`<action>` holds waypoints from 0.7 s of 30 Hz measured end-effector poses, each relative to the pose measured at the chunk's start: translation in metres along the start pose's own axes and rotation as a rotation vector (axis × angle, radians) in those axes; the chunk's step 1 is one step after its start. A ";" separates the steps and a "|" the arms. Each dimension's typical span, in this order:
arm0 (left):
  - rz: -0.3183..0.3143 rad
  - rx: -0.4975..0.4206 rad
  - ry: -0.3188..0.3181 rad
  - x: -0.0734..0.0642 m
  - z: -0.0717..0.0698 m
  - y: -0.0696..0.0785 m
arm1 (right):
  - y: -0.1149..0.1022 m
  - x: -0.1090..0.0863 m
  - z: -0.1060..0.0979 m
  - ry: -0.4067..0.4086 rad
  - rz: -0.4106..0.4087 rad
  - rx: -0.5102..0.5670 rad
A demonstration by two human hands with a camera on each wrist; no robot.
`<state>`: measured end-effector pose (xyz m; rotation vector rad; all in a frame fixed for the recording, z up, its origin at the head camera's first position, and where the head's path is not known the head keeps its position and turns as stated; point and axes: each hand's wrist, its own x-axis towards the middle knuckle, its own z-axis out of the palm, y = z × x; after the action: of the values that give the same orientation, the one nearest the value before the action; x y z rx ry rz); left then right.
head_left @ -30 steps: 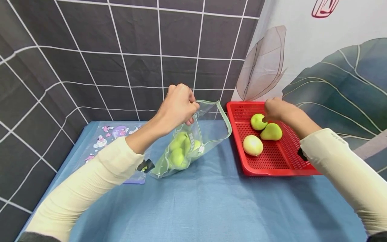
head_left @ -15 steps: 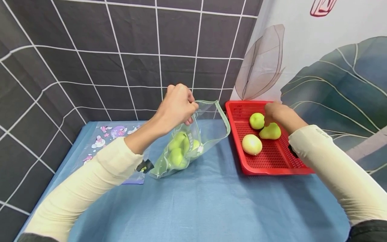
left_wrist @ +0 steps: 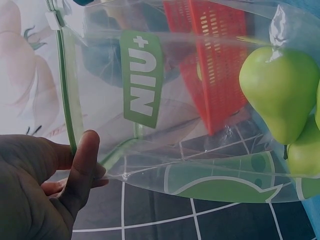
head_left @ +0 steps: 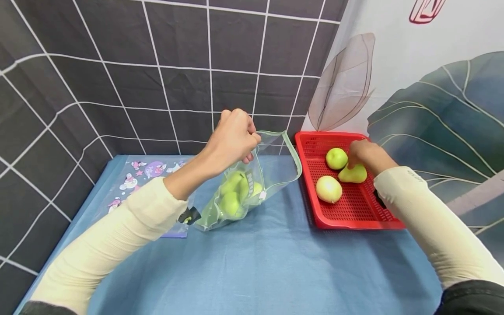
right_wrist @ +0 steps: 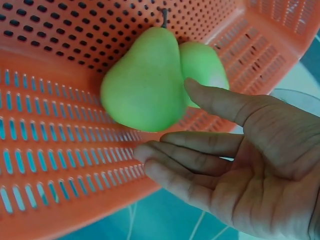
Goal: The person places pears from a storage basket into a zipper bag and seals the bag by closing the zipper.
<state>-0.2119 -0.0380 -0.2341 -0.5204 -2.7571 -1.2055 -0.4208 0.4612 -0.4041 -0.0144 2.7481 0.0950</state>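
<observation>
The left hand (head_left: 232, 139) pinches the bag (head_left: 250, 184) at its rim. The right hand (head_left: 368, 155), fingers apart, is beside the pear (head_left: 354, 174) in the basket (head_left: 360, 225), at the back right corner of the worktop (head_left: 256, 267).

In the head view, the right hand (head_left: 368, 155), right of centre, hides its own fingertips and part of the pear (head_left: 354, 174), while the left sleeve (head_left: 130, 218) covers part of the printed bag (head_left: 135, 179). The fruits (head_left: 230, 203) inside the clear bag (head_left: 250, 181) overlap too much to count. The left wrist view's right edge crops them. In the right wrist view, the pear partly hides a green fruit (right_wrist: 205, 67).
</observation>
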 end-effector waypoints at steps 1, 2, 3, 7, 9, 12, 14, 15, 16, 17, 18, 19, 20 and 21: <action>0.003 -0.001 0.000 0.000 0.001 0.000 | -0.006 -0.009 -0.001 0.011 0.008 0.003; 0.006 0.000 0.001 0.001 0.001 0.000 | -0.013 -0.020 -0.004 0.017 0.023 0.015; 0.011 0.002 0.004 0.001 0.002 0.000 | -0.020 -0.030 -0.007 0.024 0.033 0.023; 0.024 0.007 0.012 0.001 0.003 -0.001 | -0.051 -0.081 -0.028 0.023 0.040 0.103; 0.025 0.008 0.013 0.001 0.002 -0.001 | -0.060 -0.098 -0.037 0.004 0.020 0.136; 0.021 0.006 0.007 0.001 0.002 -0.001 | -0.058 -0.093 -0.036 0.001 0.000 0.121; 0.019 0.005 0.002 0.000 0.002 0.000 | -0.048 -0.079 -0.029 0.005 -0.011 0.091; 0.019 0.005 0.000 0.000 0.002 0.000 | -0.043 -0.073 -0.026 0.005 -0.011 0.081; 0.021 0.005 0.000 0.000 0.002 0.000 | -0.041 -0.071 -0.027 -0.002 -0.028 0.074; 0.022 0.005 0.000 0.000 0.003 0.000 | -0.038 -0.068 -0.025 -0.002 -0.029 0.081; 0.024 0.006 0.001 0.000 0.003 0.000 | -0.032 -0.060 -0.022 0.001 -0.021 0.085; 0.025 0.007 0.002 -0.001 0.003 0.000 | -0.027 -0.052 -0.018 0.011 -0.014 0.080; 0.026 0.007 0.003 -0.001 0.003 0.000 | -0.023 -0.047 -0.017 0.016 -0.013 0.083; 0.025 0.010 0.005 -0.001 0.003 0.000 | -0.020 -0.042 -0.016 0.028 -0.009 0.073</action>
<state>-0.2111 -0.0365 -0.2366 -0.5491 -2.7427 -1.1847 -0.3876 0.4403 -0.3744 -0.0086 2.7768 -0.0083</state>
